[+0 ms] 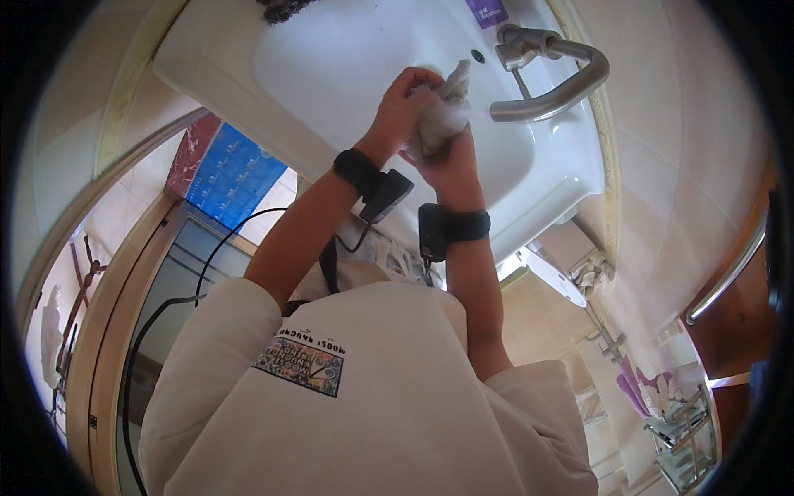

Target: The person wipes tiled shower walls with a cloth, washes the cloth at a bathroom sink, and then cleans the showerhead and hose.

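Both hands are over a white washbasin, gripping a bunched, greyish-white cloth. My left hand holds it from the upper left with bent fingers. Below it, my right hand is closed around the lower right part; some of its fingers are hidden by the cloth. One end of the cloth sticks up above the hands. The spout of a brushed metal faucet points at the cloth from the right, and a blurred stream of water runs from it onto the cloth. Each wrist wears a black strap with a small black device.
A purple tube lies by the faucet base, near a small dark round hole. Something dark and bristly is at the basin's top edge. A black cable runs at the left, past a door frame. A metal shelf stands lower right.
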Tool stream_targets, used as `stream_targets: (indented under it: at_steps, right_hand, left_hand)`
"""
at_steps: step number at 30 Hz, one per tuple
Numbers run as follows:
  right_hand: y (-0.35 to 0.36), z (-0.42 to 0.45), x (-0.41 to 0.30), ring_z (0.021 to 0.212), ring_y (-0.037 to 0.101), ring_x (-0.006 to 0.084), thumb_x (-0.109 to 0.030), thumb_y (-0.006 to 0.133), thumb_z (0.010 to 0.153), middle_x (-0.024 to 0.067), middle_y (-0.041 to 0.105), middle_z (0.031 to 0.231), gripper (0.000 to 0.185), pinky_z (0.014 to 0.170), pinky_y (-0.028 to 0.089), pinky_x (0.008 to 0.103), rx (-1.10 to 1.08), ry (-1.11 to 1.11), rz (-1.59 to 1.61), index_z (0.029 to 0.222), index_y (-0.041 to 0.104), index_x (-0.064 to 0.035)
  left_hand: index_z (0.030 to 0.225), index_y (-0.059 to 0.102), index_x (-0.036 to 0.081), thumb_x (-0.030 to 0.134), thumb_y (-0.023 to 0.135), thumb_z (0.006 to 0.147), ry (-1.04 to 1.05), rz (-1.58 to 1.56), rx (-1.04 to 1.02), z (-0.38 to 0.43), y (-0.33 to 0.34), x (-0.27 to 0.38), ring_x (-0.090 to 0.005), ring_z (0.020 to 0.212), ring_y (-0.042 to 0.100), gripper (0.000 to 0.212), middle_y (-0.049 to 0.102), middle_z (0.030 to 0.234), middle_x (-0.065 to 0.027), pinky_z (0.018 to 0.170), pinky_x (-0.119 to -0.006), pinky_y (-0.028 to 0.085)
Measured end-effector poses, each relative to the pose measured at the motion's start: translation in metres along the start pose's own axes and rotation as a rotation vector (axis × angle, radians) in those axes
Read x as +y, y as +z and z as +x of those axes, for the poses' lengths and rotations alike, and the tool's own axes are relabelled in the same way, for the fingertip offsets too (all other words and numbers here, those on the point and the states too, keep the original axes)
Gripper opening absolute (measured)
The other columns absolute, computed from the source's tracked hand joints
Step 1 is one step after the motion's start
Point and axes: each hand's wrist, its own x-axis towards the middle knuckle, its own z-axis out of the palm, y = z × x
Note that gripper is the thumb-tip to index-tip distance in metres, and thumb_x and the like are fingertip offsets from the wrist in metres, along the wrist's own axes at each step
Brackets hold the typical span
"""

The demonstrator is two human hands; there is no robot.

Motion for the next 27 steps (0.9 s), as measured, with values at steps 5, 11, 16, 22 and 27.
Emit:
stream_targets:
  at_steps: [5, 11, 16, 22, 27]
  right_hand:
    - [0.001, 0.0, -0.01, 0.109, 0.052, 0.0234, -0.016, 0.061, 0.079, 0.0094, 0.051, 0.118, 0.045, 0.09, 0.045, 0.0369, -0.332, -0.078, -0.181, 0.119, 0.043, -0.0042]
    - [-0.022, 0.002, -0.009, 0.107, 0.052, 0.0194, 0.001, 0.071, 0.062, 0.0128, 0.053, 0.114, 0.062, 0.091, 0.043, 0.0335, -0.11, -0.451, -1.053, 0.116, 0.043, 0.0016]
    - [-0.04, 0.028, 0.002, 0.105, 0.053, 0.0205, 0.002, 0.064, 0.07, 0.0125, 0.055, 0.113, 0.054, 0.088, 0.044, 0.0321, -0.176, -0.422, -1.081, 0.12, 0.042, 0.0019]
    - [-0.047, 0.047, 0.016, 0.085, 0.061, 0.0223, -0.009, 0.055, 0.082, 0.0127, 0.06, 0.098, 0.03, 0.067, 0.049, 0.0329, 0.056, -0.053, -0.55, 0.108, 0.052, 0.0048]
    - [-0.043, 0.056, 0.019, 0.07, 0.063, 0.0244, -0.022, 0.047, 0.088, 0.0164, 0.063, 0.08, 0.032, 0.059, 0.048, 0.0362, 0.396, -0.087, -1.062, 0.096, 0.059, 0.0065]
  left_hand:
    - [0.112, 0.053, 0.005, 0.006, 0.048, 0.079, 0.513, 0.814, -0.428, -0.01, -0.016, 0.012, -0.0283, 0.11, 0.049, 0.033, 0.053, 0.118, -0.0131, 0.097, -0.038, 0.038]
    - [0.098, 0.052, 0.005, 0.023, 0.064, 0.076, 0.631, 0.991, -0.248, -0.027, -0.005, 0.004, -0.038, 0.099, 0.049, 0.031, 0.052, 0.102, -0.018, 0.085, -0.042, 0.043]
    - [0.098, 0.051, 0.002, 0.019, 0.059, 0.081, 0.606, 0.975, -0.029, -0.016, 0.005, -0.016, -0.0367, 0.088, 0.05, 0.026, 0.051, 0.095, -0.0173, 0.078, -0.044, 0.043]
    - [0.096, 0.05, 0.0, 0.025, 0.049, 0.091, 0.27, 0.941, 0.1, 0.0, -0.002, -0.039, -0.0303, 0.083, 0.053, 0.026, 0.053, 0.087, -0.0155, 0.075, -0.039, 0.044]
    - [0.098, 0.052, -0.002, 0.034, 0.045, 0.095, -0.204, 0.336, 0.041, 0.022, -0.022, -0.036, -0.0146, 0.076, 0.052, 0.038, 0.057, 0.085, -0.0086, 0.073, -0.031, 0.044]
